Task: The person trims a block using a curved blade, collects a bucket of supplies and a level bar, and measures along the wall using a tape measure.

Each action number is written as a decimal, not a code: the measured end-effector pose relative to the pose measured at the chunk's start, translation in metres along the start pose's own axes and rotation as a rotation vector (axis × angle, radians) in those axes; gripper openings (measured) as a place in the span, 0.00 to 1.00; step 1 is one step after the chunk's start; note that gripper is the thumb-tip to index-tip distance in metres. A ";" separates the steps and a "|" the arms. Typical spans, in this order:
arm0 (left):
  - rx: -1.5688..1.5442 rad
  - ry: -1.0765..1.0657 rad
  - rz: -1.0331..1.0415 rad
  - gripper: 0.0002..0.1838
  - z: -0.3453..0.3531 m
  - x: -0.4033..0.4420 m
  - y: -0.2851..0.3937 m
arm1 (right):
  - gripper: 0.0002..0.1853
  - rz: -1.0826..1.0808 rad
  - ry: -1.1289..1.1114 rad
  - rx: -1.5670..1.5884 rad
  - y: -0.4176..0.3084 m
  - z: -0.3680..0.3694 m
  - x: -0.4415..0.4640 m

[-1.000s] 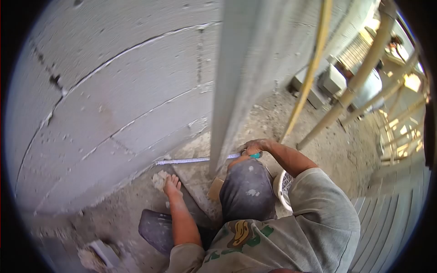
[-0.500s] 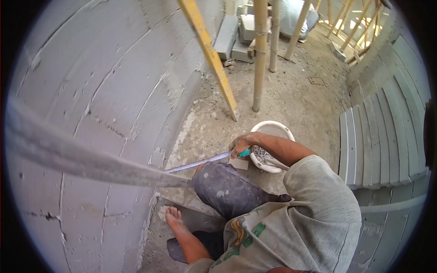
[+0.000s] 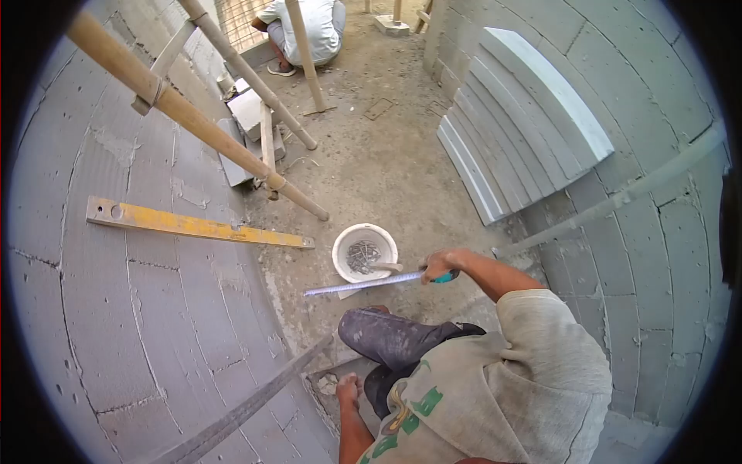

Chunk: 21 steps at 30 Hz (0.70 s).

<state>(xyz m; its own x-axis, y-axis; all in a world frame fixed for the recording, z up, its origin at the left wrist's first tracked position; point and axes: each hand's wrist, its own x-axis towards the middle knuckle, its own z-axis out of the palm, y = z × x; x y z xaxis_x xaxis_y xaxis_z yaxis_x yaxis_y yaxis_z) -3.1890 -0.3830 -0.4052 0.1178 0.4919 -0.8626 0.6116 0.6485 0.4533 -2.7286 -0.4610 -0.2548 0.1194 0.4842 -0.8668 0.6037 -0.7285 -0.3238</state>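
My right hand is closed around a teal tape measure. Its pale blade stretches out to the left, with the free end above the floor near the left wall. A round white bucket holding nails and a handled tool stands just beyond the blade. Low down, beside my bent knee, my left hand has its fingers curled; whether anything is in them is hidden. A pale lump lies on the floor next to it.
A yellow level leans on the left block wall. Bamboo poles slant behind it near grey blocks. Long grey panels lean at right. A person squats at the back. A grey post crosses at lower left.
My view has turned right. My right hand has moved right with the tape measure, and the blade's end has come away from the wall. My left hand's fingers have curled.
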 end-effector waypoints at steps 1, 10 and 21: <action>-0.002 -0.002 0.048 0.09 0.001 -0.018 0.025 | 0.31 0.040 0.023 0.031 0.017 -0.006 -0.032; 0.113 0.053 0.265 0.11 0.031 -0.014 0.113 | 0.28 0.471 0.350 -0.133 0.142 -0.123 -0.353; 0.176 -0.074 0.187 0.12 0.245 -0.013 0.183 | 0.17 1.022 0.504 -0.363 0.209 -0.390 -0.462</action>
<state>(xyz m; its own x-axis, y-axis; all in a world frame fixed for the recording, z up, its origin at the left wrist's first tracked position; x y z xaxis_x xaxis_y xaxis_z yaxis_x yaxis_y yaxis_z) -2.8871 -0.4127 -0.3660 0.2950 0.5455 -0.7845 0.6994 0.4361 0.5662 -2.3503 -0.6475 0.2259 0.9204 -0.0452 -0.3885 0.2272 -0.7467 0.6251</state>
